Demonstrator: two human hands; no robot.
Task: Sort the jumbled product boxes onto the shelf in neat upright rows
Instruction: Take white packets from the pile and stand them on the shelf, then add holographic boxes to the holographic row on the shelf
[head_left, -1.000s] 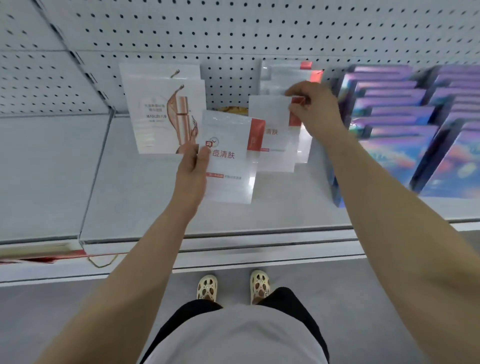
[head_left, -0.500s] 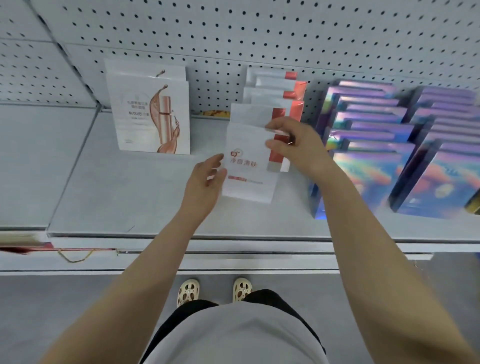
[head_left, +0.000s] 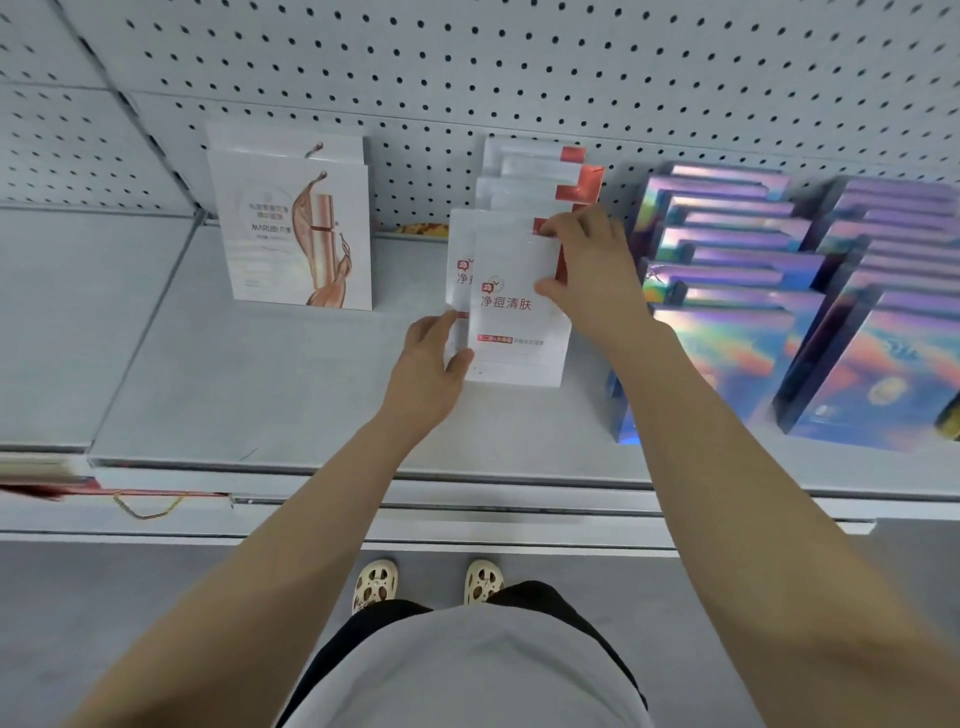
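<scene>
so a second ago the left hand (head_left: 431, 364) was still carrying that white and red box in the air off to the left of its row, and now the front white-and-red box (head_left: 514, 317) is sitting upright on the shelf (head_left: 270, 395) at the head of the row. Both hands have closed in on it: the left grip has thumb and fingers curled round the lower left edge, pinching it (could be catching the box just behind too, hard to tell), and the right hand (head_left: 587, 270) pinches the upper right edge, fingers over the red corner

To me that means this one is basically placed and it's just getting squared up. It sits a bit right of the second white-and-red box (head_left: 457, 270) behind it, so the row isn't flush yet and probably wants a nudge left

Further back, the rest of the white-and-red row (head_left: 540, 176) runs up to the pegboard back wall (head_left: 519, 67), and those look a bit staggered as well. Left of it, well apart, are the white boxes with the copper splash print (head_left: 296, 234), upright, two deep as far as I can see. Right of the hands, the holographic purple boxes (head_left: 727, 291) are packed close, so there's not much room for the right wrist on that side. There's something small and yellowish (head_left: 421, 228) at the back between the rows, can't tell what it is
</scene>
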